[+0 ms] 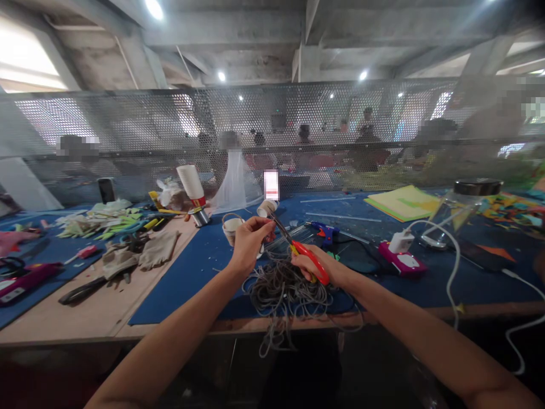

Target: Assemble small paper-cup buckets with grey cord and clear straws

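Note:
Red-handled scissors (310,260) are gripped in my right hand (314,267), their blades pointing up and left toward my other hand. The fingers of my left hand (252,241) are pinched together close to the blade tips; what they hold is too small to make out. Below both hands lies a tangled heap of grey cord (285,292), with loops hanging over the table's front edge. Just left of my left hand stands a small pale cup with a looped handle (230,228), partly covered by the hand. A second small round piece (267,208) lies behind my fingertips.
A blue glue gun (327,232) and a magenta power strip (400,258) with a white charger lie to the right, near a clear jar (451,216). Stacked paper cups (190,184), work gloves (157,250) and scraps lie left. A perforated screen (298,125) stands behind.

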Available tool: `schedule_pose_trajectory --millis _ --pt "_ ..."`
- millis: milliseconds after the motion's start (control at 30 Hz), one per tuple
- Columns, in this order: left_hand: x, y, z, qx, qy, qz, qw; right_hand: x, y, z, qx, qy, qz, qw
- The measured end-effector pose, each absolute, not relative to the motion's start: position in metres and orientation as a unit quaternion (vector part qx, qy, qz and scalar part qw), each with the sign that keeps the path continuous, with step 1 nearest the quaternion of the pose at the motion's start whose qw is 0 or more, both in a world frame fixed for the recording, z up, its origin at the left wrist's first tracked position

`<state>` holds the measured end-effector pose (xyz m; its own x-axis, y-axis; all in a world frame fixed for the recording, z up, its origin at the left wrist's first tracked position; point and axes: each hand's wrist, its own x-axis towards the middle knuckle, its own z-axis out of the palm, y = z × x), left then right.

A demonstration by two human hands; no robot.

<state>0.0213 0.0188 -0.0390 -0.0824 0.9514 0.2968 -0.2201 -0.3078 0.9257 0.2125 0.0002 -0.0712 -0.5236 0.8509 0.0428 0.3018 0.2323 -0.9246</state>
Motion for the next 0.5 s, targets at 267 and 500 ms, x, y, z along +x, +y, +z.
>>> schedule_pose_trajectory --millis 267,500 --pt "0.0208 0.0179 -0.0385 0.495 0.358 0.636 0.473 0.2126 -0.0011 -0.0698 -0.387 -0.736 0.474 0.289" --pt "0.021 0.0156 -0.0369 0.482 0.357 0.628 0.496 0.2117 -0.0029 -0.0685 -0.39 -0.743 0.458 0.294"
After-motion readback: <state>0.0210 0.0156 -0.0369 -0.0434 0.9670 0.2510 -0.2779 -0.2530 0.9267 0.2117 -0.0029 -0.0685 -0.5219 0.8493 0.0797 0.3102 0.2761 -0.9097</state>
